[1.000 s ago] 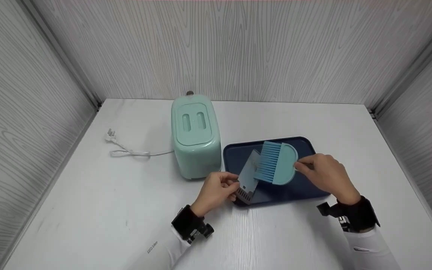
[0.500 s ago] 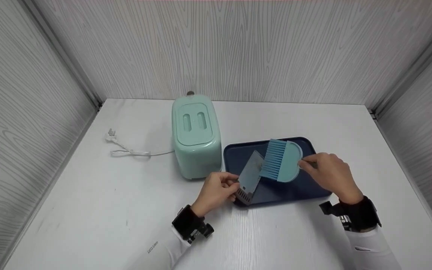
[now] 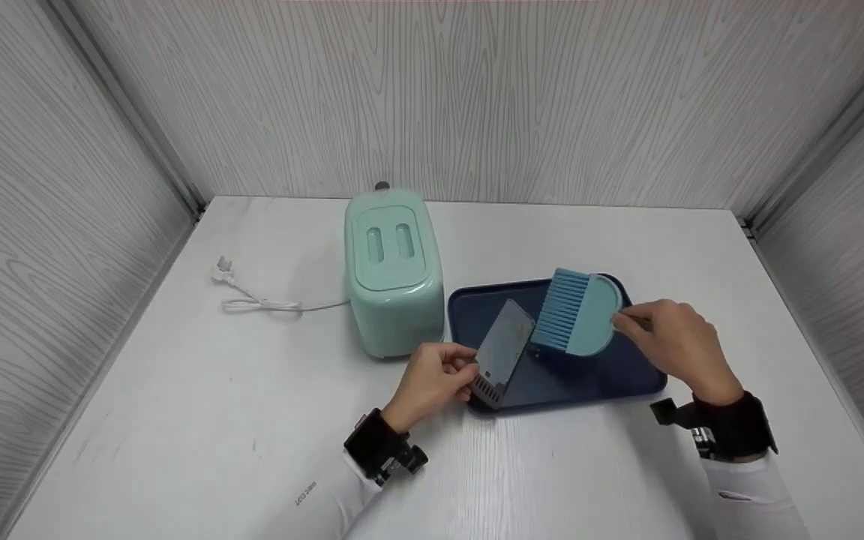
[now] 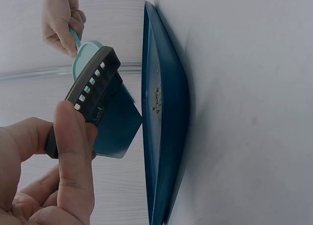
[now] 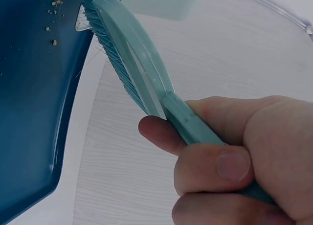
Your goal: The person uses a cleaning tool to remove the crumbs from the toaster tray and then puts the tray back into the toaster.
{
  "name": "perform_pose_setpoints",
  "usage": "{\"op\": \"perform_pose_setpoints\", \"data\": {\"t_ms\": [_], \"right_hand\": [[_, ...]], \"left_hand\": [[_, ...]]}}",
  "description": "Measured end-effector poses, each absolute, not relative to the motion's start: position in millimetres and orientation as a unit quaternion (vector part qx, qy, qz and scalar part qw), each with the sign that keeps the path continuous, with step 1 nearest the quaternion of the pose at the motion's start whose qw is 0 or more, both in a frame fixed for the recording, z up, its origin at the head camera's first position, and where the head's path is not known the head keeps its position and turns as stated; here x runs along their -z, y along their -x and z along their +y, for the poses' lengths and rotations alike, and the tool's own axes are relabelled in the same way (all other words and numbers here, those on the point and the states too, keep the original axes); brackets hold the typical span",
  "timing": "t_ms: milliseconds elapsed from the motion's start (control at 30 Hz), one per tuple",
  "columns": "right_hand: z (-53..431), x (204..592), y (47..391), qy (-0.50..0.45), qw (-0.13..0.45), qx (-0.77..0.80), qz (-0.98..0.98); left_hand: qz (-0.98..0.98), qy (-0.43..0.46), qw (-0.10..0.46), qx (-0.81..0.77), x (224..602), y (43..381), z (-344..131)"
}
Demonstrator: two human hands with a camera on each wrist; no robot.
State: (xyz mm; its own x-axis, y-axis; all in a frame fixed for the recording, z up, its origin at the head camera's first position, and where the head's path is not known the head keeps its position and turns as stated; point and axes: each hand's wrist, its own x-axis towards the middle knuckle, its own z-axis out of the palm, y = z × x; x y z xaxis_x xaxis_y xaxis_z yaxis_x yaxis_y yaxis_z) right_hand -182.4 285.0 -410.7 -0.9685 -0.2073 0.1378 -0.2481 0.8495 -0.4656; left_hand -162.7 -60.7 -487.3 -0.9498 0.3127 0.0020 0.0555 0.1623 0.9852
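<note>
With thumb and fingers my left hand (image 3: 432,381) pinches the dark slotted end of a flat metal crumb tray (image 3: 505,346), which tilts over the dark blue tray (image 3: 589,384). In the left wrist view one corner of the crumb tray (image 4: 117,137) points at the blue tray's rim. My right hand (image 3: 673,341) grips the handle of a mint-green brush (image 3: 595,319) with blue bristles. The bristle tips are close by the crumb tray's right edge. Small crumbs (image 4: 157,100) lie in the blue tray. My right fingers wrap round the handle in the right wrist view.
Left of the blue tray stands a mint-green toaster (image 3: 394,300) with a lid on top. Its white cord (image 3: 274,306) and plug (image 3: 223,271) lie on the white table (image 3: 199,420). Grey wood-grain panels (image 3: 439,97) enclose the back and sides.
My right hand has drawn the brush to the right and slightly away, off the crumb tray's surface to its edge. My left hand and the crumb tray have hardly moved.
</note>
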Motion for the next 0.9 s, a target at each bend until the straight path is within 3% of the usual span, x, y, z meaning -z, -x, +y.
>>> {"op": "perform_pose_setpoints", "data": {"t_ms": [900], "right_hand": [[255, 408, 159, -0.202, 0.028, -0.286, -0.936]], "left_hand": [[0.762, -0.111, 0.107, -0.629, 485, 163, -60]]}}
